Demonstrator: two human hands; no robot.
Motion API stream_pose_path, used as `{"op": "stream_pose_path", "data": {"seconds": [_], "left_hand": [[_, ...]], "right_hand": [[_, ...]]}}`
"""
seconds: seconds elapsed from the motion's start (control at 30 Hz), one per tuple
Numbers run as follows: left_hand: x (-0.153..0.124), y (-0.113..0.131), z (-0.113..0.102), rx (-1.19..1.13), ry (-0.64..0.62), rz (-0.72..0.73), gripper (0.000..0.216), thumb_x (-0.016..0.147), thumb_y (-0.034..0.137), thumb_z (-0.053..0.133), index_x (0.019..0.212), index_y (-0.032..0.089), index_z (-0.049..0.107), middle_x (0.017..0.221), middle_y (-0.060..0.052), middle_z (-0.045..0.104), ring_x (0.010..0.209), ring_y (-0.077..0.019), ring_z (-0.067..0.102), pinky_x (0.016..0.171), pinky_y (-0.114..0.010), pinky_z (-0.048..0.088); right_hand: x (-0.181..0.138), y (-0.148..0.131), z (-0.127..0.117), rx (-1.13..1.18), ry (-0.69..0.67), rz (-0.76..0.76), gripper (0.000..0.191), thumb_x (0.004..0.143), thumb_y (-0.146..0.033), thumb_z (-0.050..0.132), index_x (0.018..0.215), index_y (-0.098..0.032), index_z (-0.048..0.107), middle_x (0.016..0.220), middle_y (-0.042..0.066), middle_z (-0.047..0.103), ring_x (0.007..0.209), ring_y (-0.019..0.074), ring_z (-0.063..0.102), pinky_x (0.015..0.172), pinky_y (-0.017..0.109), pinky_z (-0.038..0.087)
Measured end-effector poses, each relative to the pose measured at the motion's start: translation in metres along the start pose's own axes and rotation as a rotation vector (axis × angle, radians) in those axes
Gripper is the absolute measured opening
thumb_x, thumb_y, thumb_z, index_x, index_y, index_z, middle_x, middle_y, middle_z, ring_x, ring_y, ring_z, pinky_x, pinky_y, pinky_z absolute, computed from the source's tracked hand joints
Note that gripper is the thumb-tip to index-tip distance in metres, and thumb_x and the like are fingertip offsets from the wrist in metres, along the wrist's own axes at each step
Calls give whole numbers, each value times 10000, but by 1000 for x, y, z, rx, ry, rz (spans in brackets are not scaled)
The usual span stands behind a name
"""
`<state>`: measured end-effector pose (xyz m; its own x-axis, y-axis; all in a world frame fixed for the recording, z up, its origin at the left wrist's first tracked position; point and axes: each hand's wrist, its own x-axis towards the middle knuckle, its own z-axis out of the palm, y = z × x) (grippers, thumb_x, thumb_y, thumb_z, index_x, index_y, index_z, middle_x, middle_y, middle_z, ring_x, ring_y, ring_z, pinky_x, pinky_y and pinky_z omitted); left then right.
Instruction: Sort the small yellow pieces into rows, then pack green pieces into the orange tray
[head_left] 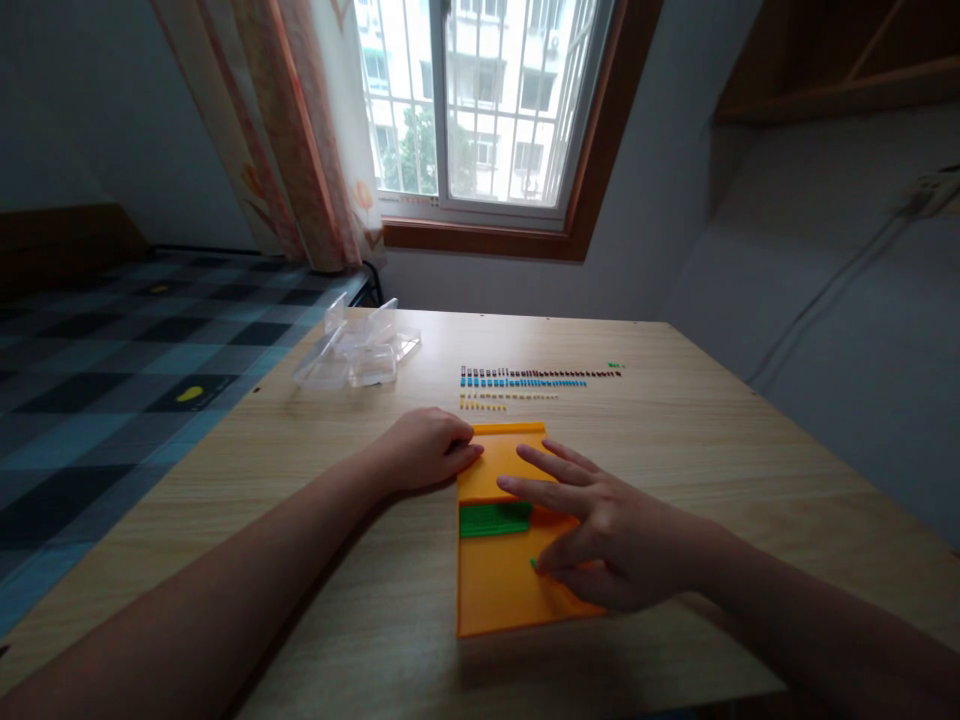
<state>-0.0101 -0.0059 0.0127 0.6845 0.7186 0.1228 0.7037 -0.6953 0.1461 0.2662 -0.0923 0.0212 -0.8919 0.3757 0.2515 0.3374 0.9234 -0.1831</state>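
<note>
An orange tray [499, 590] with a raised rim and a step across it lies on the table in front of me. Against the step, at its left side, sits a block of green pieces [495, 519] packed side by side. My left hand [429, 448] is closed on the tray's far left edge, thumb over the rim. Over the tray's right side is my right hand [604, 530], thumb and index finger pinched, other fingers spread. From the pinch sticks the tip of a small green piece [534, 564]; the rest of it is hidden by my fingers.
Beyond the tray, small dark, blue and yellow pieces [525, 383] lie in rows on the wooden table [360, 590]. A few green bits [615, 365] lie at the far right end. Clear plastic boxes [367, 345] stand back left. A checked bed [150, 330] adjoins the table's left.
</note>
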Motion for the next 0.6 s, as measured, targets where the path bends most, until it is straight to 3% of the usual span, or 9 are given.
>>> {"op": "stream_pose_path", "data": {"seconds": [0.6], "left_hand": [[0,0,0,4,-6,-2,391,937,388,515,621,181,617,627,-42,641,574,-158,537,555,-289,314]], "right_hand": [[0,7,-2,-53,34,55,197,849,-176,650,944,-266,797,1594,-1,419,1538,304,215,1248,552,176]]}}
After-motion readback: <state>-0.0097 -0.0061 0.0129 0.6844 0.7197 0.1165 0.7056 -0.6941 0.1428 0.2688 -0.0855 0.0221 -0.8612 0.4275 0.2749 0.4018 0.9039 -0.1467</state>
